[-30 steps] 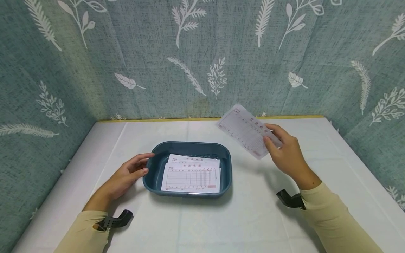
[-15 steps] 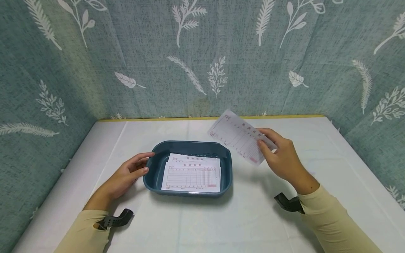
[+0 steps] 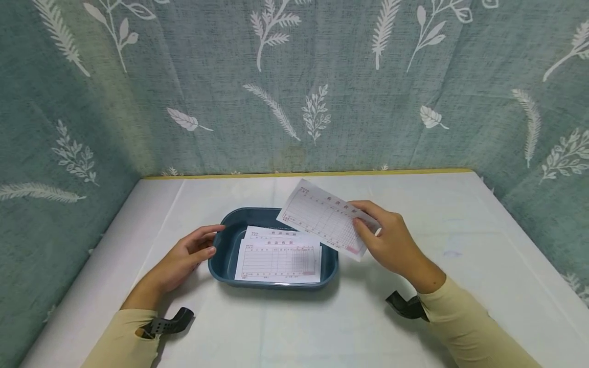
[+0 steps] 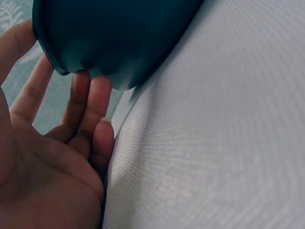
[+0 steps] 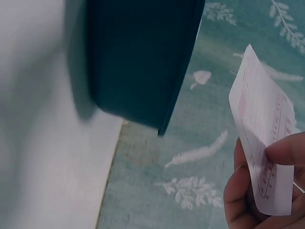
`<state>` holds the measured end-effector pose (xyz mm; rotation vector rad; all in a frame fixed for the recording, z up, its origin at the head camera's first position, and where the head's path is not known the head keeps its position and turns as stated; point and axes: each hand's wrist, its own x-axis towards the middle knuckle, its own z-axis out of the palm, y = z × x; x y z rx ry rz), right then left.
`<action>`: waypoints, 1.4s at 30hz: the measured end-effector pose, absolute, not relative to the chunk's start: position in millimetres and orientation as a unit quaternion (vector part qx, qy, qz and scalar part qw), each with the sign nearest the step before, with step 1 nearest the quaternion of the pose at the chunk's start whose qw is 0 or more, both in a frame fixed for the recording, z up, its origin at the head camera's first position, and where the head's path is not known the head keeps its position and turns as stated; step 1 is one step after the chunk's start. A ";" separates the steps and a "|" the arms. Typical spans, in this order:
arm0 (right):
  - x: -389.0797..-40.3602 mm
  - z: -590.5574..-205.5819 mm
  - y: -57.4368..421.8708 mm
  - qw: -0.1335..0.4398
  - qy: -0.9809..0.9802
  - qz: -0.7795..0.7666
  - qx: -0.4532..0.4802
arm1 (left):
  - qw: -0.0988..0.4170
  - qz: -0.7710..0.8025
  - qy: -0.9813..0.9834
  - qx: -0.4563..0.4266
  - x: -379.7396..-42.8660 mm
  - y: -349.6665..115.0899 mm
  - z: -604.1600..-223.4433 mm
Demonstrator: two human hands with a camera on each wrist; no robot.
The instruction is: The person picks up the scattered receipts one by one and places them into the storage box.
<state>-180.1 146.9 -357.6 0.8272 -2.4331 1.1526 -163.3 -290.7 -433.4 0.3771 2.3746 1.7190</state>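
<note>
My right hand (image 3: 391,244) pinches a printed receipt slip (image 3: 324,217) between thumb and fingers. The slip is tilted, and its left part hangs over the back right of a dark blue basin (image 3: 232,214). In the right wrist view the slip (image 5: 262,119) bends slightly in the grip. My left hand (image 3: 181,260) rests its fingertips against the basin's left end and rim. The left wrist view shows those fingers (image 4: 99,98) touching the outer wall of the basin (image 4: 119,38). Several similar receipt slips (image 3: 279,259) lie overlapping inside the basin.
The basin stands on a white cloth-covered table (image 3: 294,327). A green leaf-patterned curtain (image 3: 207,92) rises behind and at both sides. A yellow strip (image 3: 230,176) runs along the table's back edge. Black bands with cameras (image 3: 170,322) sit on both wrists.
My right hand has moved left and toward me, bringing the receipt slip from beside the basin to over its back right part. The left hand and basin have stayed in place.
</note>
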 end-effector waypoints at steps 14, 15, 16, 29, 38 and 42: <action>-189.8 -362.0 94.7 0.098 -0.825 0.449 0.330 | 0.091 0.570 0.807 0.124 -160.5 -292.6 -432.7; -190.6 -364.0 92.7 0.095 -0.825 0.448 0.330 | 0.091 0.569 0.808 0.124 -161.0 -292.2 -432.8; -191.4 -366.8 91.2 0.090 -0.827 0.446 0.330 | 0.091 0.569 0.808 0.124 -161.8 -291.6 -433.2; -184.6 -390.9 81.5 0.010 -0.857 0.404 0.321 | 0.094 0.564 0.812 0.117 -163.4 -284.0 -437.3; -181.5 -393.7 74.0 0.018 -0.897 0.284 0.339 | 0.095 0.558 0.817 0.115 -161.8 -287.3 -434.6; -183.2 -390.4 68.1 0.010 -0.909 0.242 0.338 | 0.087 0.549 0.824 0.115 -163.5 -291.8 -432.2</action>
